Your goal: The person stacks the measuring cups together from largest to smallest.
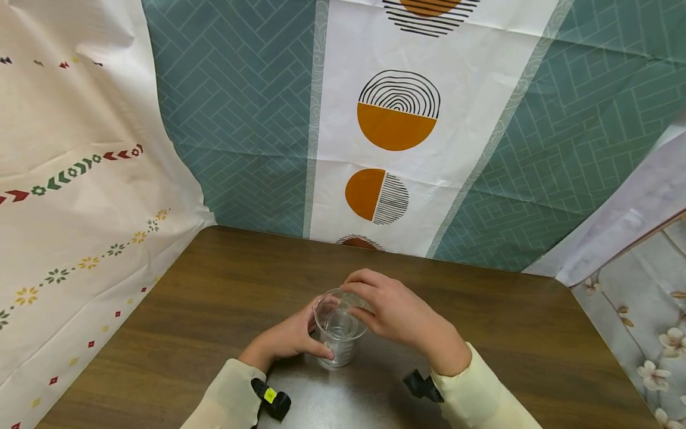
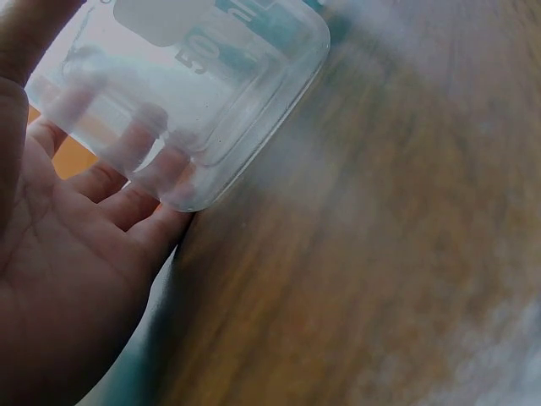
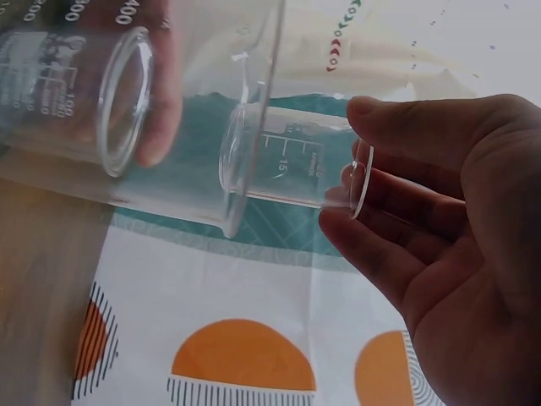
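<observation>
A large clear glass beaker (image 1: pixel 339 353) stands upright on the table, and my left hand (image 1: pixel 289 335) grips its side with the thumb in front. In the left wrist view several fingers show through the glass of the large beaker (image 2: pixel 279 42). Nested inside it is a mid-sized beaker (image 3: pixel 107 106) with printed markings. By the rim, my right hand (image 1: pixel 393 307) pinches a small clear beaker (image 3: pixel 292 165) between thumb and fingers. The small beaker's base is at the large beaker's mouth, just within the rim, apart from the mid-sized beaker's rim.
Dark brown wooden table (image 1: pixel 236 268) lies under the beakers. Behind it hangs a teal and white cloth (image 1: pixel 241 119) with orange half-circles. A cream patterned cloth (image 1: pixel 80 226) borders the left side, and a floral cloth (image 1: pixel 638 316) the right.
</observation>
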A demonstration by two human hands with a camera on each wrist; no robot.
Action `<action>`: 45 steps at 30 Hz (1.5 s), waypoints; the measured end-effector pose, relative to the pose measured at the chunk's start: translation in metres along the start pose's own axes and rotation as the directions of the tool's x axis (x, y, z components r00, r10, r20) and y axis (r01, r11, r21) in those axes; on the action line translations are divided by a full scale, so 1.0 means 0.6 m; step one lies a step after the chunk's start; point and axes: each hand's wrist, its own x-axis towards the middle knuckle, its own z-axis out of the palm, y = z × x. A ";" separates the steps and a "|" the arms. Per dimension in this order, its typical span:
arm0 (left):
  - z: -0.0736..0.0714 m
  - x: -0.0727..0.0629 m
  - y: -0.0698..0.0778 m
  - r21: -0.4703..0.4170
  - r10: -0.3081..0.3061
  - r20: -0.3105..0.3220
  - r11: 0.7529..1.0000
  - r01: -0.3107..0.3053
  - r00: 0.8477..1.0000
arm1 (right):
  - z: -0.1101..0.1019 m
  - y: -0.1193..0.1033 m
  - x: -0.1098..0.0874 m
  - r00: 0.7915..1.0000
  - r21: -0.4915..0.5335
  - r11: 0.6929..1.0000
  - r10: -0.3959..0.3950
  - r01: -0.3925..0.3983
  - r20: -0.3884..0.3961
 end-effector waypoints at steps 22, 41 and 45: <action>-0.002 -0.002 -0.001 -0.037 0.020 0.037 0.999 -0.019 0.999 | 0.031 0.006 0.015 0.981 0.064 0.998 -0.011 -0.002 0.191; -0.003 -0.002 -0.003 -0.033 0.025 0.041 0.999 -0.024 0.999 | 0.055 0.008 0.024 0.961 0.052 0.999 -0.005 -0.009 0.275; -0.003 -0.002 -0.003 -0.027 0.029 0.041 0.999 -0.028 0.999 | 0.058 0.008 0.026 0.950 0.038 0.999 0.007 -0.020 0.311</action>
